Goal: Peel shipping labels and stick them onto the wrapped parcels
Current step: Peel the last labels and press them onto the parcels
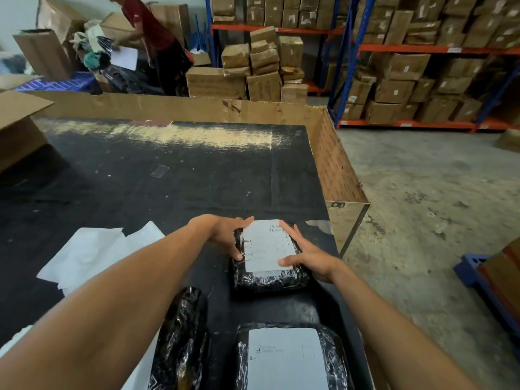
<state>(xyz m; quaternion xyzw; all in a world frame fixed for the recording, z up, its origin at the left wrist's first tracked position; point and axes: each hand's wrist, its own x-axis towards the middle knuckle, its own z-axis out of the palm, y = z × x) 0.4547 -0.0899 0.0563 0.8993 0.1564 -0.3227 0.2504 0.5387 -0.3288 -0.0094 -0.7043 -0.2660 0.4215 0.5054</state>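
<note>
A black plastic-wrapped parcel (270, 277) lies on the black table (168, 178) with a white shipping label (266, 246) on its top. My left hand (225, 235) grips the parcel's left edge, thumb at the near corner of the label. My right hand (306, 254) holds its right edge, thumb pressed on the label's near right corner. Closer to me lies a second wrapped parcel (332, 358) bearing its own label (287, 358). A third black parcel (183, 339) without a visible label lies left of it.
White backing sheets (90, 254) lie on the table at left. A cardboard wall (183, 108) rims the table's far and right sides. A person in red (152, 26) bends over boxes at the back. Shelving with cartons (422, 66) stands on the right, beside concrete floor.
</note>
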